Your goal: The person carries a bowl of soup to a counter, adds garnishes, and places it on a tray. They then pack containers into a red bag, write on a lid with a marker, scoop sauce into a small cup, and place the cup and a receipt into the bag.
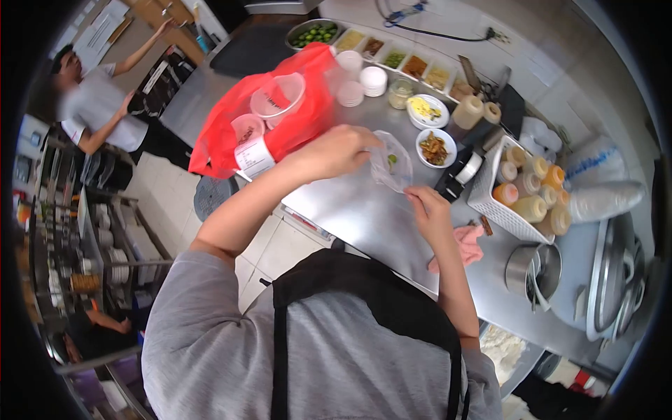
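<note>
A small clear plastic bag [389,166] hangs between my two hands over the steel table, with a few green pieces showing inside, perhaps cut limes. My left hand [341,150] pinches its upper left edge. On the other side, my right hand [428,208] has thumb and finger closed on the bag's lower right corner. By my left forearm stands a red plastic bag [313,84] holding clear tubs [280,96] and a white paper label. A white bowl of browned food [435,148] sits just beyond my hands.
Steel trays of toppings [416,66] and a bowl of limes [315,33] line the back. A white basket of sauce bottles [521,189], tape dispenser [460,171], pink cloth [467,246] and steel pot [532,271] stand right. A person [105,105] stands at far left.
</note>
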Tool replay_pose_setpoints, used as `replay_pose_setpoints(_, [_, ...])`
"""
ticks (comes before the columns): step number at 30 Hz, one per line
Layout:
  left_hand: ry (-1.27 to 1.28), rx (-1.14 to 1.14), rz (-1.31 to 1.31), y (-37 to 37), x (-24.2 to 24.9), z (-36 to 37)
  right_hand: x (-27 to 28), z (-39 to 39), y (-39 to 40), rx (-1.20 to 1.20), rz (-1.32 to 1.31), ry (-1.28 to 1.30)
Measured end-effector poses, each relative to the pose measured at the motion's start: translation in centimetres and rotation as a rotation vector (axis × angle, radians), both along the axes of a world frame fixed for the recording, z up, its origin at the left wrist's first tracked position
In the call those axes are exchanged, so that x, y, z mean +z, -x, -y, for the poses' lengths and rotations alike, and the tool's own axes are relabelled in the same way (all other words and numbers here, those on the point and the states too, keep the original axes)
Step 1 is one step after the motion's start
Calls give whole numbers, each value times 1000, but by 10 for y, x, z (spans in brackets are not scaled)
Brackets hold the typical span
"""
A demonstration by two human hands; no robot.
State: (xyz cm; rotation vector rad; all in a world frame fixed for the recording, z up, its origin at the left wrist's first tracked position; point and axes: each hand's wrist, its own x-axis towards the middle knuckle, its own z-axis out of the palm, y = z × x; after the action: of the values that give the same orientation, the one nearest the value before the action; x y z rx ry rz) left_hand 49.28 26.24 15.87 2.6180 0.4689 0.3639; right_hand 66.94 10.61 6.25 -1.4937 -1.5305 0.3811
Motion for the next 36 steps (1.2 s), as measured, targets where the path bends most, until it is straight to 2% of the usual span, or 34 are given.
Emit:
replay_pose_setpoints(1, [-1,40,0,22,10,-3,2,1,1,2,-27,-6])
replay_pose_setpoints(3, [77,228,206,76,25,-7,10,3,7,4,-74,-1])
replay_pose_setpoints(4, [122,391,209,106,30,-11,16,3,13,0,-92,9])
replay_pose_setpoints(6, [185,620,275,169,44,-17,28,1,26,42,-275,200])
replay_pose_setpoints(7, [193,753,344,207,39,-23,28,-2,35,99,-264,202])
replay_pose_setpoints(9, [193,1029,431,287,21,-38,28,-17,57,177,-409,338])
replay_pose_setpoints(12, [95,1350,490,401,-3,-65,24,-57,112,300,-372,417])
replay_pose_setpoints(13, [91,1377,503,433,-14,-76,13,-74,131,308,-360,437])
replay_pose_setpoints(15, [251,1507,516,497,-41,-106,-19,-108,163,324,-276,486])
replay_pose_setpoints(17, [239,1509,514,555,-94,-153,-45,-142,189,324,-189,531])
replay_pose_setpoints(19, [290,1549,466,593,-141,-200,-64,-164,208,328,161,706])
replay_pose_setpoints(21, [375,1567,405,615,-196,-241,-91,-177,218,334,187,809])
replay_pose_setpoints(23, [412,1619,317,623,-233,-273,-86,-193,238,322,270,961])
replay_pose_setpoints(24, [422,1677,246,620,-245,-285,-89,-196,244,314,275,969])
replay_pose_setpoints(25, [533,1654,270,624,-267,-303,-95,-197,248,286,257,859])
replay_pose_setpoints(26, [646,1626,294,621,-278,-316,-94,-200,254,255,243,751])
replay_pose_setpoints(27, [700,1676,230,616,-289,-331,-89,-206,253,244,394,869])
replay_pose_setpoints(28, [712,1660,231,616,-301,-345,-92,-209,255,227,400,876])
replay_pose_setpoints(30, [551,1634,233,613,-327,-370,-112,-203,242,275,478,430])
replay_pose_setpoints(32, [468,1625,253,608,-329,-384,-132,-194,223,257,522,449])
replay_pose_setpoints(34, [296,1651,69,603,-321,-393,-136,-189,217,222,535,490])
replay_pose_setpoints(36, [317,1475,-254,608,-326,-410,-132,-189,220,150,454,574])
